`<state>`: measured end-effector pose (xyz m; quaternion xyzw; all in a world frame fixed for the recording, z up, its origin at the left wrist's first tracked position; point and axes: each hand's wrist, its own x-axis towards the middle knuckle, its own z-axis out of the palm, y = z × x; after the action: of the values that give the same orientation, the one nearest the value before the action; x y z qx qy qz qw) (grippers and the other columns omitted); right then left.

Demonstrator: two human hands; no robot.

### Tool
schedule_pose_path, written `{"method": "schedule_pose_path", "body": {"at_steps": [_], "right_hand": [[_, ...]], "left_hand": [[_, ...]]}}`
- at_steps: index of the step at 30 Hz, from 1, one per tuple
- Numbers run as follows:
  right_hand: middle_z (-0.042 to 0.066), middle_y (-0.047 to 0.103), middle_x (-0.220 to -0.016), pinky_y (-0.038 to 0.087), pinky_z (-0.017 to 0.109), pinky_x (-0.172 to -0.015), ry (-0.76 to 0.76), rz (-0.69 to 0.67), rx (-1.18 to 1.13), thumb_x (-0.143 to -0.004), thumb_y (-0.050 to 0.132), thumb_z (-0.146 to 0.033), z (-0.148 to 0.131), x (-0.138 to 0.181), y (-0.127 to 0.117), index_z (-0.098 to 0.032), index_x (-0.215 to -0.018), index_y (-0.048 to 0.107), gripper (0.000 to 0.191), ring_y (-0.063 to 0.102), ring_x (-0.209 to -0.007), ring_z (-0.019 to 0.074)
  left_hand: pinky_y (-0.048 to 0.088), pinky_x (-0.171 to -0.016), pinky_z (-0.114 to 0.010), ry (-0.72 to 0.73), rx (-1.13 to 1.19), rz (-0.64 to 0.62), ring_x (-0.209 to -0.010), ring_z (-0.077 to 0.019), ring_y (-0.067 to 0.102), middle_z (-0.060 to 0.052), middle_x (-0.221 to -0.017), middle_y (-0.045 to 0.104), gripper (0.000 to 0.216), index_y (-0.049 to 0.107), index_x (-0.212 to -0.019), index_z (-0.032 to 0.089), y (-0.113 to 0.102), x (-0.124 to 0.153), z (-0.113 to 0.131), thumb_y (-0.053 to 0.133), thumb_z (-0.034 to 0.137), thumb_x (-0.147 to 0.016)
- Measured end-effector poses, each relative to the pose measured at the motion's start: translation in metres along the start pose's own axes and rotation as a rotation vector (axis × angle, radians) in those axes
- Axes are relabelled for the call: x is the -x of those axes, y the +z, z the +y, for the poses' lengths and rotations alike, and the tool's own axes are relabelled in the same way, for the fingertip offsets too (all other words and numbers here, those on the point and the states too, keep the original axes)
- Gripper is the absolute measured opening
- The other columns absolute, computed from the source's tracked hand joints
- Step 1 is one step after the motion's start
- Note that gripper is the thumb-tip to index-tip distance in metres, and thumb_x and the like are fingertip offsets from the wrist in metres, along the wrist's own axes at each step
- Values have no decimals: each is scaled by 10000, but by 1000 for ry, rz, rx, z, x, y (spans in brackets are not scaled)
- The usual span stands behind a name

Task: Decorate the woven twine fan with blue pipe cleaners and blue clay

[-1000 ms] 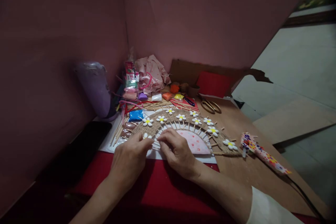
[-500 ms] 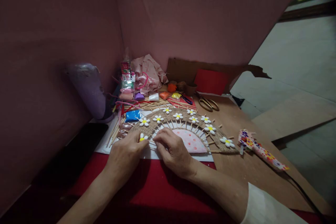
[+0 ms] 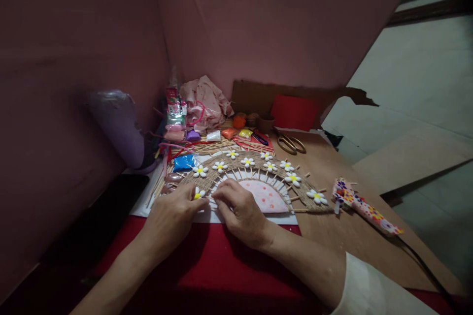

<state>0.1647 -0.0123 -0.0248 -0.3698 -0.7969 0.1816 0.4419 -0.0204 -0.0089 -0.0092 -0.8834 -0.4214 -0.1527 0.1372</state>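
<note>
A half-round woven craft piece (image 3: 236,163) of twine and wooden sticks lies on white paper, with several white daisy flowers (image 3: 247,161) along its arch and a pink half-disc (image 3: 266,196) at its centre. My left hand (image 3: 170,219) rests at the arch's left foot, fingertips pinched on a white daisy flower (image 3: 199,193) there. My right hand (image 3: 241,211) lies beside it with curled fingers pressing on the sticks just left of the pink half-disc.
A patterned glue gun (image 3: 364,206) with a black cord lies at the right on the brown board. Gold scissors (image 3: 291,144), small clay packets (image 3: 184,162), loose sticks and crumpled pink cloth (image 3: 207,98) crowd the back. A purple object (image 3: 120,125) stands at left.
Both hands stay at the arch's left foot; the left fingertips have shifted slightly so the daisy under them shows more. The view has drifted a little.
</note>
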Motion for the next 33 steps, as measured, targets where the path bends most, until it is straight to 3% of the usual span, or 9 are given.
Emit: {"method": "schedule_pose_path", "body": {"at_steps": [12,16,20,22,25,33], "right_hand": [[53,545,-863,462,309,-735,4,-18,11,-827,466,-62,0,0,-1,-164,-851,575,151,523,-831,162],[57,548,-864,462,316,-736,1,-27,11,-833,464,-70,0,1,-1,-156,-856,586,151,520,-830,165],[70,549,-887,453,319,-753,6,-43,35,-837,465,-80,-1,1,-1,-147,-912,618,183,514,-846,171],[67,550,-897,444,322,-757,-2,-67,72,-828,474,-80,-2,2,0,-164,-954,631,218,508,-849,175],[67,551,-893,423,331,-742,-28,-112,162,-836,482,-111,-4,3,1,-176,-979,645,226,494,-838,184],[73,556,-916,380,346,-717,-104,-172,323,-843,496,-153,-4,4,6,-211,-1104,609,290,467,-841,201]], "left_hand": [[358,-567,-245,107,-18,-75,-689,-141,483,-34,-786,518,231,663,-840,215,-6,-10,-5,463,99,-844],[342,-554,-242,118,-19,-57,-669,-135,491,-26,-763,519,243,663,-848,233,-8,-8,-6,454,110,-853],[303,-511,-237,15,-67,71,-610,-130,495,-9,-726,532,300,641,-1011,277,-8,5,-4,441,112,-860],[289,-492,-240,-59,-112,109,-586,-131,502,-6,-702,537,255,645,-991,255,-6,14,0,457,141,-863],[288,-477,-236,-105,-117,119,-566,-125,515,0,-696,544,212,650,-967,242,-1,27,6,473,179,-869],[271,-445,-234,-119,-140,120,-550,-128,527,-7,-693,553,281,601,-1124,218,14,36,13,476,291,-883]]}}
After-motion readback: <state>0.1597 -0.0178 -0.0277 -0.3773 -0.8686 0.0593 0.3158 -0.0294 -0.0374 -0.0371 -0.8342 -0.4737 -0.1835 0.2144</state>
